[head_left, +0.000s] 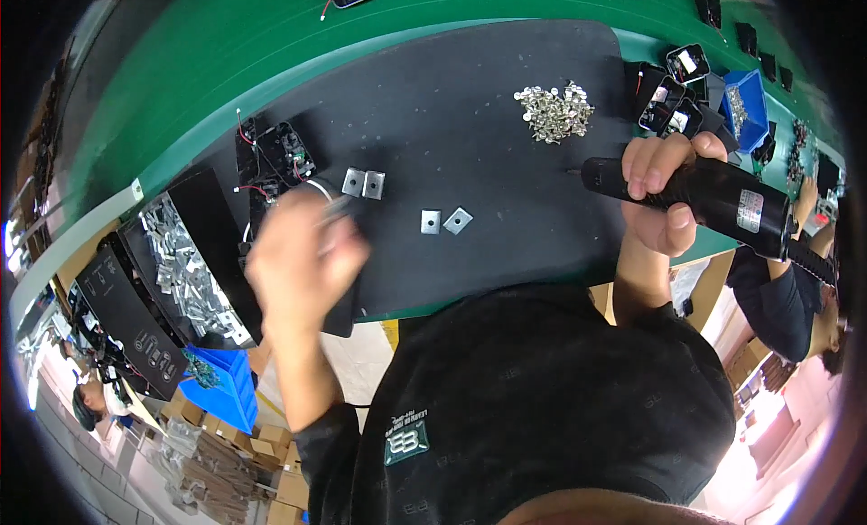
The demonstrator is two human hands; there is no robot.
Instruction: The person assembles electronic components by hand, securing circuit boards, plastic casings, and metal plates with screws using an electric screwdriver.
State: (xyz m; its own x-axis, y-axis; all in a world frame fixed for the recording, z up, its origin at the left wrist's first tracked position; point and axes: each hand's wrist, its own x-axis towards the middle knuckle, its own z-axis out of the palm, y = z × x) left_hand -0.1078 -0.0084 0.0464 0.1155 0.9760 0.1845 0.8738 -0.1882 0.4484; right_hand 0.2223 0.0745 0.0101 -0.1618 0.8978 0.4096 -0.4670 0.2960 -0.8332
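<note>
My right hand (pixel 664 186) is wrapped round a black electric screwdriver (pixel 727 204), its bit pointing left over the dark mat. My left hand (pixel 302 254), smeared by motion, pinches a small grey metal piece (pixel 336 209) at the mat's left side; its exact shape is blurred. Just right of that hand, two square metal plates with centre holes (pixel 364 183) lie side by side. Nearer the middle are two more, one square-on (pixel 431 222) and one turned askew (pixel 458 220). A heap of silvery screws (pixel 555 112) sits toward the far right of the mat.
Black housings with wired circuit boards (pixel 293 150) lie beyond my left hand. A black box of metal plates (pixel 190 272) and a blue bin (pixel 226 390) stand at the left. More housings (pixel 664 101) and a blue bin (pixel 745 110) are far right, near another person's arm (pixel 804 204).
</note>
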